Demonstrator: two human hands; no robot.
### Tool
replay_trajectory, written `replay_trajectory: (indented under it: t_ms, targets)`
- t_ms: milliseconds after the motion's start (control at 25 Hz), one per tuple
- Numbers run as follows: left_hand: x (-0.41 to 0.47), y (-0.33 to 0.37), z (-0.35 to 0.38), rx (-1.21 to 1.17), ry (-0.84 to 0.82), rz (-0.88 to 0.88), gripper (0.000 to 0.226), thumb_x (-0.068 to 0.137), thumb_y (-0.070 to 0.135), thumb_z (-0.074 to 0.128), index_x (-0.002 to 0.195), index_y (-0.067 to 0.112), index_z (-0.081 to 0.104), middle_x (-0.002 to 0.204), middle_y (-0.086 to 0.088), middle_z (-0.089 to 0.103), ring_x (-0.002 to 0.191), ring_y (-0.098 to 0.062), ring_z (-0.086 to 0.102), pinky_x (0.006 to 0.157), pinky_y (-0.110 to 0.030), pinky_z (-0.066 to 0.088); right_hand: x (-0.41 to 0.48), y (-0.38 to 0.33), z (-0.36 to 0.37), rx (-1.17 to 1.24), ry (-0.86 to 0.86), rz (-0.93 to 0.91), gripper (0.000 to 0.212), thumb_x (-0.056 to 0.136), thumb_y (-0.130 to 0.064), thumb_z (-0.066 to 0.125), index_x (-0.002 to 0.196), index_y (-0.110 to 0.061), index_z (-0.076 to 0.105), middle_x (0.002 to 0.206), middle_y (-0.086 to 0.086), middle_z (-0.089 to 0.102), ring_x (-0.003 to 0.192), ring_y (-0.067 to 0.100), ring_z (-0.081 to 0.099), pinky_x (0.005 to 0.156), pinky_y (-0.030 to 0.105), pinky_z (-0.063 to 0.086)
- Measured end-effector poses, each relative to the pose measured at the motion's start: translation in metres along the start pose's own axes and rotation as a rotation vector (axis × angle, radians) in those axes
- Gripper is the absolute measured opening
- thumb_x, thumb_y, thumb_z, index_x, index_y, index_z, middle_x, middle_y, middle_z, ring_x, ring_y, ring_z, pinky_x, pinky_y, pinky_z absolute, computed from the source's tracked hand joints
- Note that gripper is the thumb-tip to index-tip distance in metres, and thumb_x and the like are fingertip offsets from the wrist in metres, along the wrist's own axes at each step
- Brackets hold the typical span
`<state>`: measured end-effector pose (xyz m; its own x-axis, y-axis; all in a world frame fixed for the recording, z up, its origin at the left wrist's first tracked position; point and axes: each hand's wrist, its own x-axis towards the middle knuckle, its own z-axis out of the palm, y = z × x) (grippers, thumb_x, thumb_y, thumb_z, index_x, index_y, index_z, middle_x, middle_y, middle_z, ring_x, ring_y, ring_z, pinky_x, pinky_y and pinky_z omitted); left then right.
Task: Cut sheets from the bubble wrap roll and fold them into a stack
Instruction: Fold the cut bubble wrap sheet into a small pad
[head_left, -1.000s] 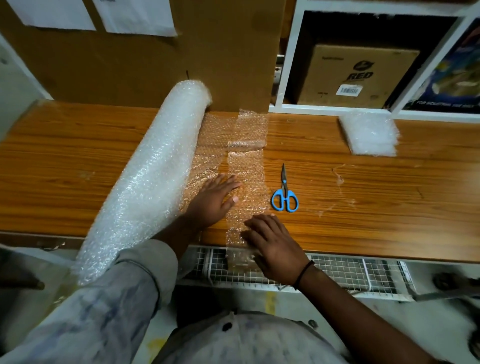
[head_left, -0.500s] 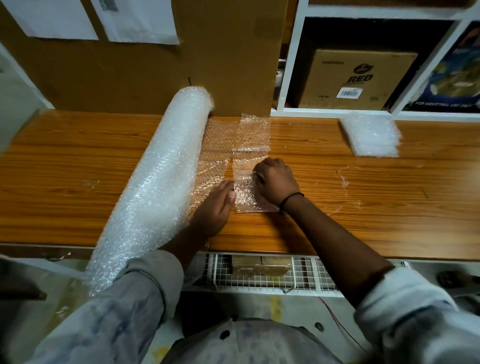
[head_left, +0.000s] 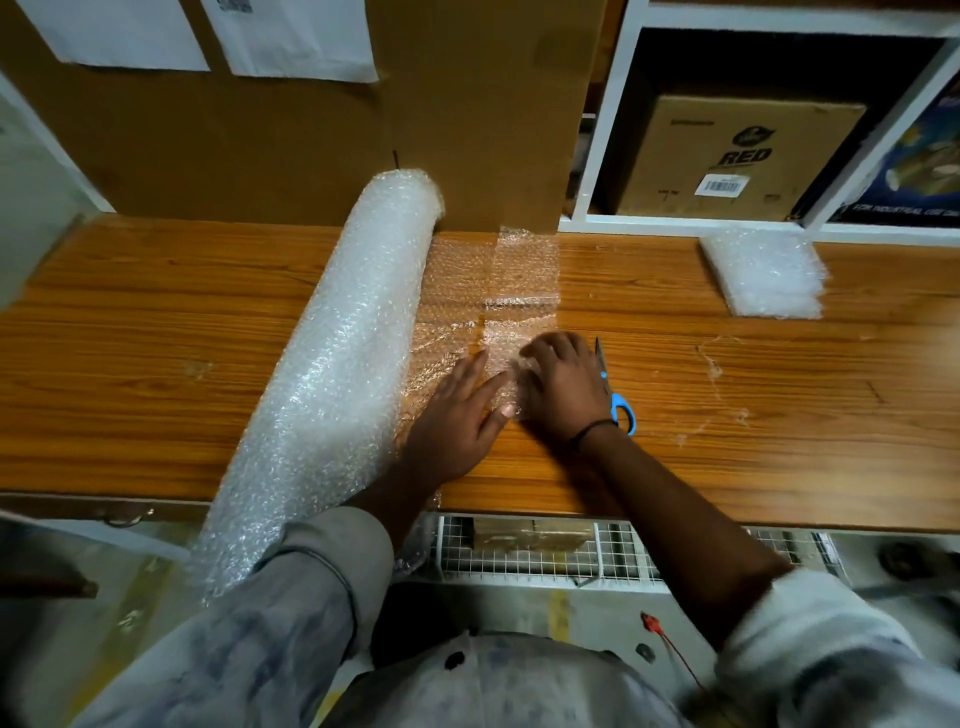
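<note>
Two paper sheets (head_left: 301, 36) hang on the cardboard panel (head_left: 260, 145) that stands behind the wooden worktop (head_left: 130, 364) at the left. Next comes the bubble wrap roll (head_left: 332, 374), lying lengthwise from the panel to the near edge, which its near end overhangs. Just right of the roll its unrolled sheet (head_left: 452, 280) lies flat on the wood. The left hand (head_left: 457, 415) rests on this sheet with its fingers (head_left: 470, 376) straight and released, palm down, pressing the wrap against the worktop. Beside it a narrower cut strip (head_left: 524, 270) runs from the panel toward the person, its near part doubled over on itself. The right hand (head_left: 563, 387) sits on that doubled part, its fingers (head_left: 535, 353) curled down onto the wrap and holding the fold, thumb side touching the left hand's thumb. Blue-handled scissors (head_left: 621, 408) lie closed just right of this hand, partly hidden by the wrist, blades pointing away. Farther right, well apart, a stack of folded bubble wrap (head_left: 763, 273) sits at the back of the worktop, against a white shelf (head_left: 613, 130) that holds a cardboard box (head_left: 727, 156) printed RED. Below the worktop's near edge, a wire basket (head_left: 623, 556) shows between the forearms.
</note>
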<state>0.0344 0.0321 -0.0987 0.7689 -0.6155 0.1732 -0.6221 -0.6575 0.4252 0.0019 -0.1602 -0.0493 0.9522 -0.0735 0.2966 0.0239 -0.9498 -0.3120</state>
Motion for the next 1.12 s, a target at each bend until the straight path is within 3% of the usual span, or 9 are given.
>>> replay_trajectory:
  t_ms: [160,360,480,640,840,1000,1120]
  targets:
    - [0.001,-0.003,0.002,0.039,-0.016,0.018,0.062,0.106,0.056,0.023,0.161,0.028,0.03,0.172,0.003,0.014,0.159,-0.027,0.004,0.127,-0.052,0.015,-0.055,-0.005,-0.007,-0.03,-0.092,-0.139,0.036,0.076,-0.024,0.06,0.108,-0.013,0.071,0.117,0.005,0.069,0.122,0.033,0.053,0.101,0.049,0.044]
    - [0.002,0.0,0.001,0.027,-0.059,0.017,0.06,0.107,0.054,0.023,0.162,0.03,0.027,0.171,0.007,0.018,0.159,-0.023,0.0,0.127,-0.053,0.012,-0.061,-0.01,0.001,-0.125,-0.045,-0.134,0.013,0.089,-0.02,0.062,0.095,-0.012,0.071,0.104,0.006,0.07,0.108,0.033,0.059,0.092,0.046,0.044]
    - [-0.001,0.003,-0.005,-0.096,-0.018,0.012,0.057,0.108,0.051,0.027,0.16,0.03,0.032,0.169,0.01,0.023,0.159,-0.018,0.001,0.127,-0.053,0.014,-0.066,-0.016,-0.002,-0.099,-0.003,-0.13,0.009,0.088,-0.019,0.065,0.092,-0.013,0.07,0.098,0.006,0.069,0.102,0.032,0.058,0.086,0.044,0.044]
    - [-0.004,0.006,-0.012,-0.318,0.055,-0.011,0.051,0.109,0.05,0.029,0.154,0.03,0.044,0.164,0.013,0.036,0.159,-0.012,0.008,0.126,-0.047,0.02,-0.084,-0.026,-0.018,-0.024,0.004,-0.131,0.009,0.088,-0.022,0.062,0.091,-0.015,0.066,0.09,0.005,0.068,0.095,0.03,0.058,0.08,0.042,0.043]
    - [-0.005,0.005,-0.011,-0.361,0.06,-0.002,0.054,0.109,0.054,0.023,0.151,0.032,0.049,0.16,0.016,0.041,0.158,-0.008,0.011,0.124,-0.043,0.023,-0.089,-0.03,-0.038,0.051,-0.03,-0.122,0.011,0.089,-0.021,0.055,0.093,-0.016,0.064,0.082,0.006,0.067,0.085,0.03,0.06,0.075,0.044,0.047]
    - [-0.01,0.008,-0.013,-0.352,0.078,-0.01,0.06,0.108,0.058,0.019,0.153,0.031,0.046,0.16,0.012,0.041,0.157,-0.009,0.015,0.122,-0.04,0.028,-0.059,-0.021,-0.04,0.019,-0.014,-0.074,0.016,0.089,-0.023,0.052,0.091,-0.013,0.065,0.08,0.01,0.067,0.083,0.035,0.061,0.072,0.044,0.049]
    - [-0.01,0.011,-0.013,-0.35,0.123,-0.015,0.06,0.108,0.056,0.025,0.16,0.026,0.034,0.165,0.001,0.034,0.155,-0.016,0.024,0.122,-0.046,0.033,-0.025,-0.014,-0.041,-0.02,0.011,-0.068,0.015,0.088,-0.019,0.055,0.09,-0.012,0.068,0.084,0.011,0.07,0.085,0.038,0.062,0.071,0.044,0.05]
